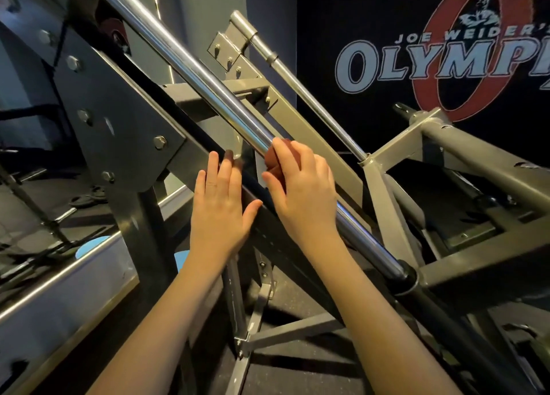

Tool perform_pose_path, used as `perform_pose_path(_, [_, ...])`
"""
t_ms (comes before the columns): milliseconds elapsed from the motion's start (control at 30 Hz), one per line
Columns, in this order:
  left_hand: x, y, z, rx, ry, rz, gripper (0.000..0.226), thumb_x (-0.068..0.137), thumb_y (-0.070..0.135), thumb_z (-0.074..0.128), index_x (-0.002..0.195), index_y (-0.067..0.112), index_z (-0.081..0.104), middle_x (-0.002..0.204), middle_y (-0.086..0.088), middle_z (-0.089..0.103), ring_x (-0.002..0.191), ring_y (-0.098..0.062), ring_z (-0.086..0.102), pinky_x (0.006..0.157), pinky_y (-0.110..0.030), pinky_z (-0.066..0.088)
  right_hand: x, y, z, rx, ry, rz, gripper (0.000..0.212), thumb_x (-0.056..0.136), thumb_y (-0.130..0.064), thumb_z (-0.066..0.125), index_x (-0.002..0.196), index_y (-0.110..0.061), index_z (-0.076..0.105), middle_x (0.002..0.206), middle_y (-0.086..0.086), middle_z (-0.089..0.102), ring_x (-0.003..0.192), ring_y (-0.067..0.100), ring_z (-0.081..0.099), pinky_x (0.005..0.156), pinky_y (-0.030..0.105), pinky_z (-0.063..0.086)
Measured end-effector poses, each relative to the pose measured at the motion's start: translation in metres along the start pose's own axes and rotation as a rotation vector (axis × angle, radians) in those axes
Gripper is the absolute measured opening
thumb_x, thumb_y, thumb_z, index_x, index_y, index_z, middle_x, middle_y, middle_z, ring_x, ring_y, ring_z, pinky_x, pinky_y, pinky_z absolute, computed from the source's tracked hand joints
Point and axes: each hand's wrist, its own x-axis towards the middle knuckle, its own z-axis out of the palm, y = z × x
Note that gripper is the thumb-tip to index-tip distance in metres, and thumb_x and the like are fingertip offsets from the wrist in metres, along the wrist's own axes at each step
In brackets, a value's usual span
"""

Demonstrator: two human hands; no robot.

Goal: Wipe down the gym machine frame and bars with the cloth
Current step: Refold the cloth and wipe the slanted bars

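Head view: cloth clamped on the sloping bar

Grey steel machine frame point(125, 132), bolted, rigid, immovable. Long polished chrome guide bar point(190, 67), just above the frame's dark rail, long axis sloping from upper left down to lower right; probably slick and stiff. Right hand point(300, 183) closed around small rust-brown cloth point(272, 159), pressed on bar mid-length; soft, light, best bunched in the palm. Left hand point(221, 204) flat, fingers spread, braced against frame below the bar.
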Motion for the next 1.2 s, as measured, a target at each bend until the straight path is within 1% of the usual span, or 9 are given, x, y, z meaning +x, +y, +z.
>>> perform_pose_path(100, [0.0, 0.001, -0.003, -0.027, -0.011, -0.011, 0.072, 0.091, 0.045, 0.05, 0.145, 0.001, 0.03, 0.156, -0.018, 0.026, 0.149, -0.032, 0.005, 0.12, -0.048, 0.008, -0.042, 0.033, -0.011, -0.065, -0.037, -0.007, 0.055, 0.091, -0.047, 0.044, 0.14, -0.024, 0.036, 0.134, 0.009, 0.047, 0.115, 0.026, 0.045, 0.093, 0.04, 0.043])
perform_pose_path(233, [0.0, 0.002, -0.008, -0.016, -0.024, -0.015, 0.07, 0.092, 0.043, 0.051, 0.144, 0.001, 0.032, 0.156, -0.017, 0.027, 0.149, -0.032, 0.006, 0.12, -0.046, 0.006, -0.116, 0.075, -0.033, -0.128, -0.097, 0.2, 0.06, 0.087, -0.043, 0.052, 0.142, -0.028, 0.032, 0.14, 0.006, 0.039, 0.124, 0.033, 0.042, 0.094, 0.056, 0.046])
perform_pose_path(367, [0.001, 0.003, -0.007, 0.014, -0.018, -0.014, 0.071, 0.092, 0.043, 0.053, 0.145, 0.0, 0.032, 0.155, -0.018, 0.029, 0.149, -0.033, 0.008, 0.12, -0.047, 0.008, -0.104, 0.053, -0.025, -0.125, -0.056, 0.338, 0.053, 0.09, -0.042, 0.045, 0.139, -0.025, 0.035, 0.14, 0.007, 0.041, 0.129, 0.035, 0.039, 0.101, 0.061, 0.038])
perform_pose_path(467, [0.002, 0.003, -0.005, 0.025, -0.01, -0.009, 0.071, 0.091, 0.042, 0.058, 0.143, -0.002, 0.035, 0.153, -0.02, 0.031, 0.148, -0.035, 0.011, 0.119, -0.048, 0.01, -0.074, 0.032, -0.014, -0.136, -0.041, 0.24, 0.056, 0.089, -0.039, 0.051, 0.14, -0.022, 0.036, 0.14, 0.009, 0.042, 0.127, 0.034, 0.039, 0.104, 0.057, 0.038])
perform_pose_path(567, [0.002, 0.0, -0.003, 0.006, 0.007, 0.004, 0.07, 0.09, 0.04, 0.06, 0.141, -0.002, 0.035, 0.151, -0.02, 0.033, 0.147, -0.035, 0.012, 0.119, -0.05, 0.012, -0.085, 0.051, -0.022, -0.166, -0.095, 0.128, 0.065, 0.087, -0.032, 0.065, 0.142, -0.024, 0.032, 0.142, 0.007, 0.033, 0.126, 0.032, 0.035, 0.1, 0.054, 0.043])
perform_pose_path(700, [0.0, -0.002, -0.001, -0.033, 0.016, 0.009, 0.069, 0.091, 0.04, 0.056, 0.142, -0.001, 0.034, 0.153, -0.02, 0.03, 0.148, -0.035, 0.01, 0.119, -0.048, 0.009, -0.139, 0.087, -0.035, -0.287, -0.088, 0.207, 0.081, 0.076, -0.023, 0.077, 0.143, -0.022, 0.031, 0.143, 0.011, 0.035, 0.127, 0.038, 0.039, 0.1, 0.058, 0.041])
perform_pose_path(867, [0.002, -0.005, 0.001, -0.031, 0.016, 0.027, 0.068, 0.092, 0.043, 0.051, 0.141, 0.0, 0.033, 0.153, -0.02, 0.03, 0.148, -0.035, 0.009, 0.119, -0.049, 0.01, -0.14, 0.079, -0.016, -0.363, 0.035, 0.28, 0.078, 0.073, -0.018, 0.076, 0.139, -0.014, 0.035, 0.141, 0.014, 0.035, 0.127, 0.039, 0.036, 0.104, 0.057, 0.032])
perform_pose_path(1067, [0.002, -0.007, 0.005, -0.033, 0.029, 0.065, 0.068, 0.092, 0.044, 0.051, 0.141, 0.0, 0.033, 0.152, -0.02, 0.031, 0.147, -0.036, 0.012, 0.118, -0.05, 0.01, -0.157, 0.094, -0.031, -0.425, -0.038, 0.23, 0.088, 0.066, -0.007, 0.083, 0.141, -0.012, 0.037, 0.141, 0.016, 0.034, 0.125, 0.041, 0.038, 0.097, 0.057, 0.041])
perform_pose_path(1200, [0.003, -0.007, 0.004, -0.014, 0.004, 0.056, 0.069, 0.093, 0.046, 0.049, 0.142, 0.001, 0.033, 0.153, -0.019, 0.03, 0.148, -0.035, 0.011, 0.119, -0.049, 0.009, -0.156, 0.081, -0.035, -0.328, 0.004, 0.283, 0.079, 0.072, -0.001, 0.076, 0.14, -0.012, 0.037, 0.141, 0.016, 0.039, 0.127, 0.04, 0.041, 0.095, 0.06, 0.047])
